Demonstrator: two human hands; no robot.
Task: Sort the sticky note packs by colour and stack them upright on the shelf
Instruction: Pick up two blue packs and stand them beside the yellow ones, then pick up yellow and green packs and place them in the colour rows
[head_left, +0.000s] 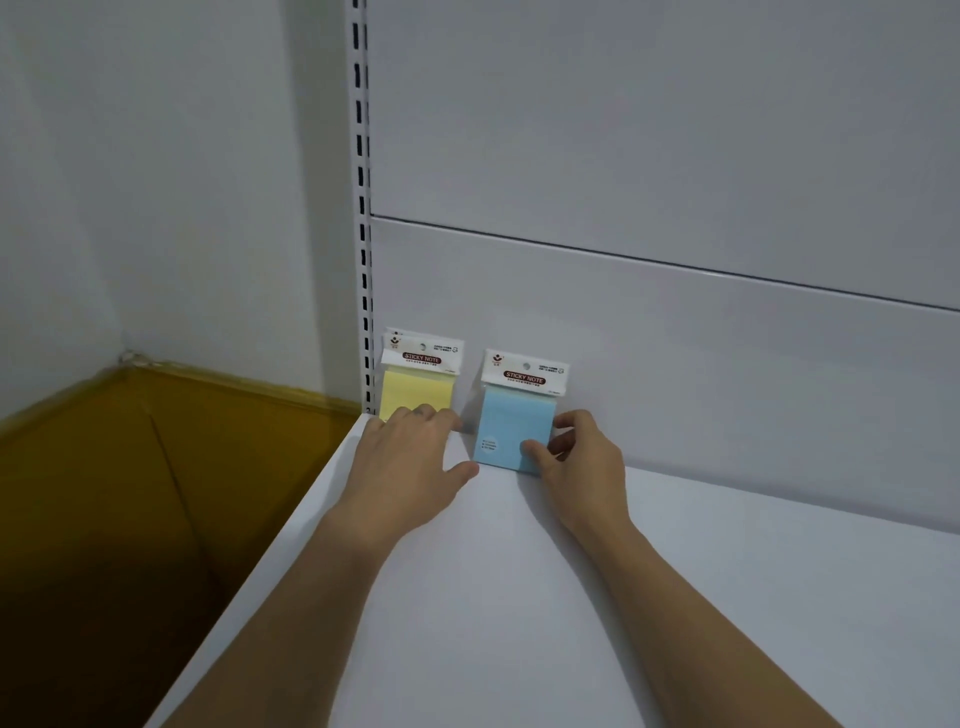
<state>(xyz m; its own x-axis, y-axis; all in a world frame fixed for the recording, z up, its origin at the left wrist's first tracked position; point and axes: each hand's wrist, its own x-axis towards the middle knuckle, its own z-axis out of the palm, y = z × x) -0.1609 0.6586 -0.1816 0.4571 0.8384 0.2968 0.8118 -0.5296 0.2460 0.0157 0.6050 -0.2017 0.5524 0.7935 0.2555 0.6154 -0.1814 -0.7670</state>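
Two sticky note packs stand upright at the back of the white shelf (519, 597), in the middle of the frame. They lean on the grey back panel (675, 374). The yellow pack (418, 387) is on the left, right next to the white post (363, 208) with the dark slots. The blue pack (511, 421) is just beside it on the right, with a small gap between them. Each has a white top that says "STICKY NOTE".

The left hand (410, 457) lies low and mostly open. Its fingers reach forward and touch the bottom front of the yellow pack, hiding that part. Its thumb sticks out to the right, over the shelf, near the blue pack's bottom left corner.

The right hand (582, 457) holds the blue pack at its bottom right corner. The thumb presses on the front, and the fingers curl round the right edge.

A brown-yellow area (156, 467) fills the lower left of the frame, below the shelf edge.
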